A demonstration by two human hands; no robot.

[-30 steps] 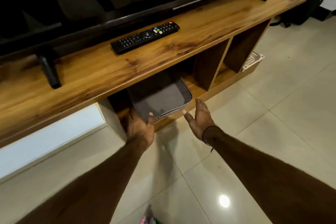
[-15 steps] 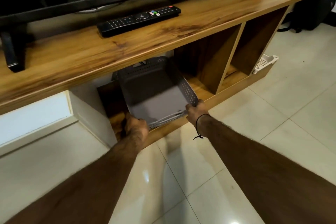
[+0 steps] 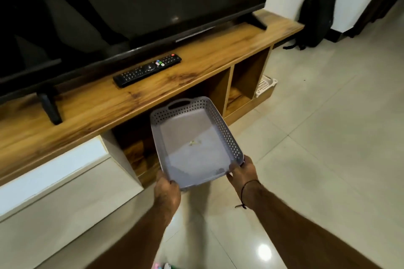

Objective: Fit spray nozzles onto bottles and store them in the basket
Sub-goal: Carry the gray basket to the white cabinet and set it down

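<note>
- A long wooden TV stand (image 3: 196, 67) runs from the left edge to the upper right of the frame; its top has a warm streaked grain; open cubbies sit below it at centre right.
- A dark TV (image 3: 109, 6) fills the upper left, standing on the stand; a black remote (image 3: 147, 70) lies on the top just in front of it, above centre.
- The floor (image 3: 328, 137) is pale glossy tile with a bright light spot at lower right; a black backpack (image 3: 314, 13) leans on the white wall at upper right; a white basket (image 3: 265, 85) pokes out at the stand's right end.
- The grey basket (image 3: 227, 135) sits at the frame's centre, in front of the stand's opening and held above the floor; it is shallow and rectangular, with dotted perforated walls and a slot handle at the far end; a tiny pale scrap lies on its bottom.
- The left hand (image 3: 167, 192) grasps the near left corner; the right hand (image 3: 242, 170) grasps the near right corner; a dark cord circles the right wrist.
- No writing can be read; the remote's buttons are too small.
</note>
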